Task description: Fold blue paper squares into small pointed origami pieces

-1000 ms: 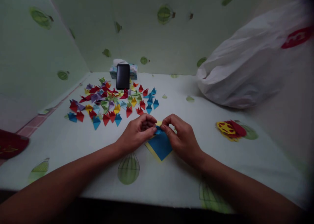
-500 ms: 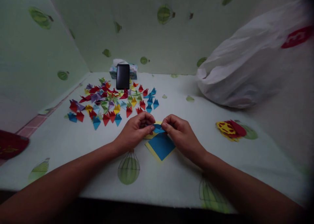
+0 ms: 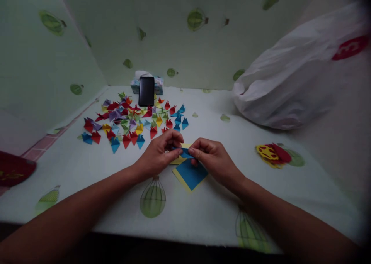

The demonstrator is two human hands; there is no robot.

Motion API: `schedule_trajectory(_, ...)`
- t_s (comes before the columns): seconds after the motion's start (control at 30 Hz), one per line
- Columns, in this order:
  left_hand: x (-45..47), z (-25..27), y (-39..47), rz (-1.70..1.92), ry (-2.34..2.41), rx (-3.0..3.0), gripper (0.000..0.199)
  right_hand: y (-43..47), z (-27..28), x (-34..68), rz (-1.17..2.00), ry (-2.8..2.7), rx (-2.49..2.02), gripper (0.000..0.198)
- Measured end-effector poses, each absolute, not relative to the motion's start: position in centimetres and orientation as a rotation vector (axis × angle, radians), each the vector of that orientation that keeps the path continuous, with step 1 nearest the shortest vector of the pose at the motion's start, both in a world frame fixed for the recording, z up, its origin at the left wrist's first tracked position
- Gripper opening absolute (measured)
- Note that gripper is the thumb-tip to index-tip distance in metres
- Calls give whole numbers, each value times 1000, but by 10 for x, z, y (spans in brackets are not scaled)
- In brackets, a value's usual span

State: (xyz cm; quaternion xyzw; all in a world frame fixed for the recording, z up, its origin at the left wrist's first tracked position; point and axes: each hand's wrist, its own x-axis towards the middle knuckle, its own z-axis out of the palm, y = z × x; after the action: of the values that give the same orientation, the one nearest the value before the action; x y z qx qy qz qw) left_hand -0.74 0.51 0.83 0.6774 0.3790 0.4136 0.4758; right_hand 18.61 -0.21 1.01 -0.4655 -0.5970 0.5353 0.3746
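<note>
Between my two hands is a small piece of folded blue paper (image 3: 186, 153), pinched from both sides; the fingers hide part of its shape. My left hand (image 3: 160, 150) is closed on its left end. On its right end, thumb and fingers of my right hand (image 3: 211, 156) are pressed together. Beneath them on the table lies a blue paper square (image 3: 191, 175) on top of yellow paper (image 3: 180, 176), whose edges stick out along its lower sides. More yellow paper shows just behind the folded piece.
Many folded paper pieces (image 3: 124, 119) in several colours spread over the table's back left. Behind them a phone (image 3: 146, 91) leans on a tissue box (image 3: 158, 85). Yellow and red cut-out shapes (image 3: 269, 154) lie at right, below a white plastic bag (image 3: 284, 78). A red object (image 3: 16, 168) stands far left.
My right hand has shifted slightly left, closer to my left hand, and a fingertip now shows below the folded blue paper. The paper has tilted a little. The view has moved slightly.
</note>
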Motion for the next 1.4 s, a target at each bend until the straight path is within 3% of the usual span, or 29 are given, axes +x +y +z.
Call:
schedule_trajectory(0.63, -12, 20, 11, 1043, 973, 1344, 27, 3, 9, 187, 1446, -1413, -1153, 23)
schedule_trajectory(0.97, -12, 16, 12, 1007, 1055, 1430, 26, 9, 4, 189, 1219, -1570, -1151, 26)
schedule_trajectory(1.4, -10, 15, 9, 908, 934, 1297, 33, 2, 7, 185, 1541, -1477, -1145, 26)
